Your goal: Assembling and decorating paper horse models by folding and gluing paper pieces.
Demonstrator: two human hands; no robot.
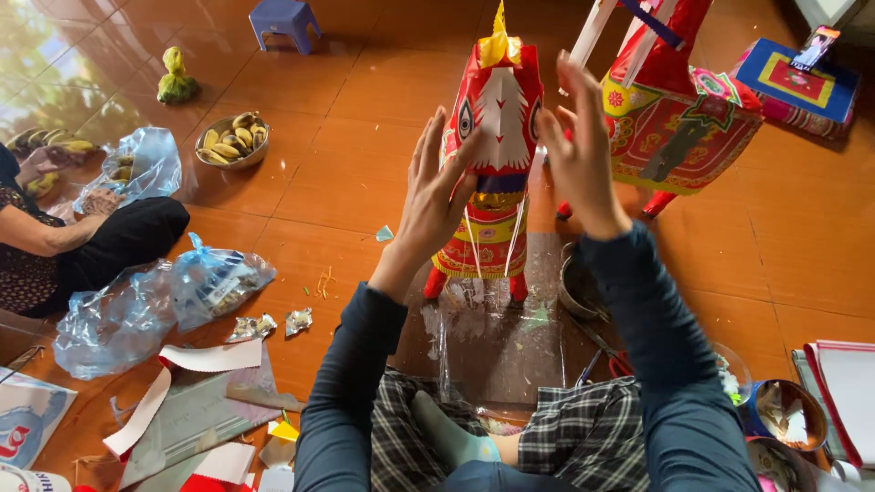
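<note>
Left hand: I see my left hand [437, 196] raised, palm inward, fingers spread and straight; the fingertips touch the left cheek of the paper horse [497, 137]. It grips nothing.

Right hand: my right hand [579, 150] is also spread flat, on the other side of the head, touching it or just beside it; I cannot tell which. It pinches nothing.

Horse place: it stands upright on the floor [346, 164] between my two palms, just past my knees, its red feet on a clear plastic sheet [497, 337].

Handling: I judge it very light and hollow, thin paper over a frame, so it will dent or tear easily and can tip over. The glossy paper may be a little slippery.

Where to hold: I think flat palms on both sides of the head or the neck, with soft pressure, are better than a fingertip pinch. The yellow crest on top looks too weak to hold.

Right of my right hand: a second, bigger red paper figure [679, 118], near.

Below my right hand: a small metal bowl [576, 287] and scissors [606, 355].

Far left of my left hand: another person sits with plastic bags [146, 305] and a bowl of bananas [232, 141].
</note>
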